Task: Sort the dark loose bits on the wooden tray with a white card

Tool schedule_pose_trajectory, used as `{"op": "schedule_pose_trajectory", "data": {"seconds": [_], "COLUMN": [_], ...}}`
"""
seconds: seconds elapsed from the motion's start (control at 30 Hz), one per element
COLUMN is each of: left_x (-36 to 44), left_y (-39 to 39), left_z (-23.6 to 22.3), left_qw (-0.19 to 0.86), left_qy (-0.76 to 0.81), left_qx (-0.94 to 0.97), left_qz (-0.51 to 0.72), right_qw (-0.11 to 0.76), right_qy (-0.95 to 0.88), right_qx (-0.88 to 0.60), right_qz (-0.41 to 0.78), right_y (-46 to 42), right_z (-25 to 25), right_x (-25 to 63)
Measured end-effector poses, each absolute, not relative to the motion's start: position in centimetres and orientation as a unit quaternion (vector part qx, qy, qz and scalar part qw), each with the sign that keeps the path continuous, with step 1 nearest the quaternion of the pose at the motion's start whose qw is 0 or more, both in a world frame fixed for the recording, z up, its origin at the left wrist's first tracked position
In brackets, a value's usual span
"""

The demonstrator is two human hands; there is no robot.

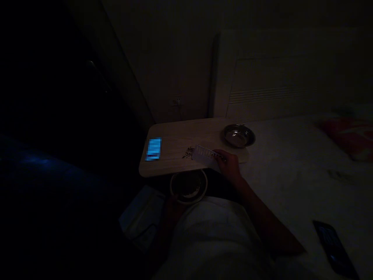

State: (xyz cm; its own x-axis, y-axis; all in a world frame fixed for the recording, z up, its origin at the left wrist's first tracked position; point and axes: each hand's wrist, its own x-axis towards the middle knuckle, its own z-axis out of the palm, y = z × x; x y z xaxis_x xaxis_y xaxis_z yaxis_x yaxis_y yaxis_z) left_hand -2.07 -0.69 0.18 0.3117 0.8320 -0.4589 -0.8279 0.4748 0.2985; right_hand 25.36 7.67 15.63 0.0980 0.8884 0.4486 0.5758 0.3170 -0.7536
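The room is very dark. My right hand [230, 165] rests on a small wooden table [175, 163] and grips a pale flat card-like piece [205, 155] set on edge against the tabletop. A small heap of dark bits [188, 153] lies just left of that piece. My left hand [172, 202] holds a white bowl [189, 186] by its rim, just below the table's front edge; its fingers are closed on the rim. Pale contents lie in the bowl's bottom.
A metal bowl [239, 135] stands at the table's far right. A phone with a lit blue screen [153, 148] lies at the table's left. A dark phone [335, 247] lies on the white bed at lower right. A red pillow [349, 136] is at right.
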Motion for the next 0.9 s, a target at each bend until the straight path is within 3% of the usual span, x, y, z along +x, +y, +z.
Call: {"op": "schedule_pose_trajectory", "data": {"seconds": [0.27,0.73,0.9], "left_x": [-1.3,-1.6,-1.6], "left_y": [-0.5,-0.7,-0.6], "left_z": [2.3,1.4,0.5], "left_qw": [0.800,0.808,0.830], "left_qy": [0.314,0.306,0.235], "left_qx": [-0.029,-0.009,0.013], "left_qz": [0.510,0.504,0.506], "right_qw": [0.496,0.490,0.491], "right_qy": [-0.650,-0.658,-0.656], "right_qx": [-0.554,-0.545,-0.544], "right_qz": [0.157,0.171,0.181], "right_y": [7.9,8.0,7.8], "right_z": [15.1,14.8,14.7], "right_x": [25.8,25.7,25.7]}}
